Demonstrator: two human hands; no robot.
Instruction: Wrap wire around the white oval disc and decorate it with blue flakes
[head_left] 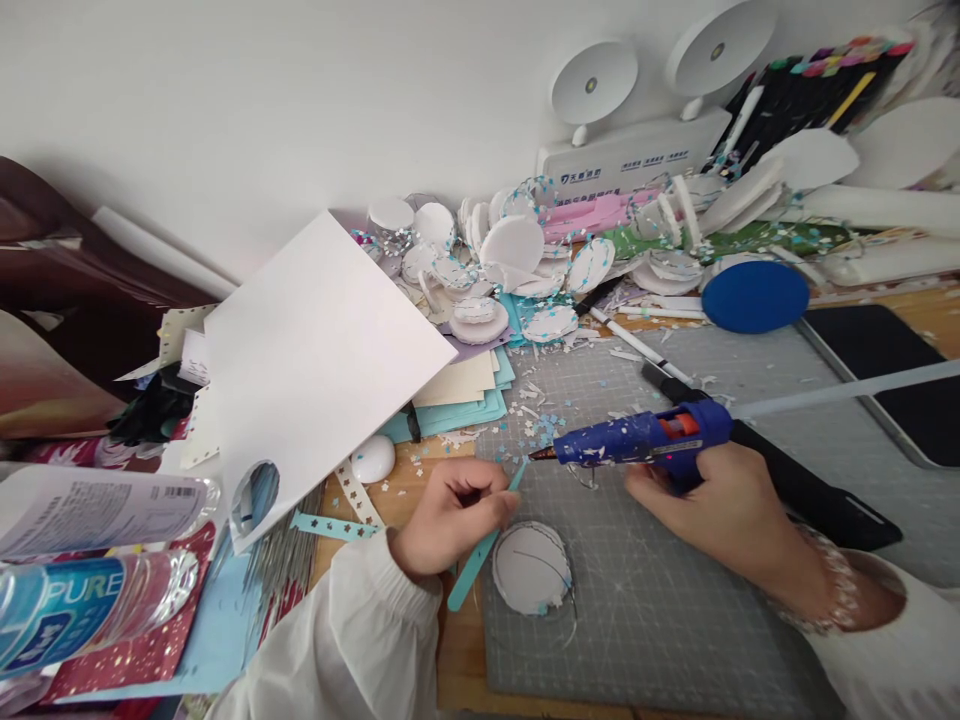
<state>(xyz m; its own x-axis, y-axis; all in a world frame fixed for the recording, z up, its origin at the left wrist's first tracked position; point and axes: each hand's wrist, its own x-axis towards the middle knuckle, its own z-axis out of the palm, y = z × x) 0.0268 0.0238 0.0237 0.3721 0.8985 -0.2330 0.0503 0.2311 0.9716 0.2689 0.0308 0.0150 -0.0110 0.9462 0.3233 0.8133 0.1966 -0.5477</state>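
Note:
My right hand [720, 510] is wrapped round the handle of a blue hot glue gun [630, 438], with a long pale glue stick [847, 388] coming out of its back. The gun's nozzle points left and meets, or nearly meets, the upper tip of a narrow turquoise paper strip [474, 572]. Between thumb and fingers my left hand [459, 512] pinches that strip, which slants down past a white disc [532, 568] edged with thin wire. This disc lies on the grey cutting mat [637, 640]. Small blue and white paper bits [551, 430] are scattered by the nozzle.
A white board [322, 350] with a round hole leans at left, near a water bottle [90, 605]. White discs [514, 245] with beaded wire pile along the wall. At right lie a blue round lid [756, 296], a phone [892, 370] and a black bar-shaped tool [817, 485].

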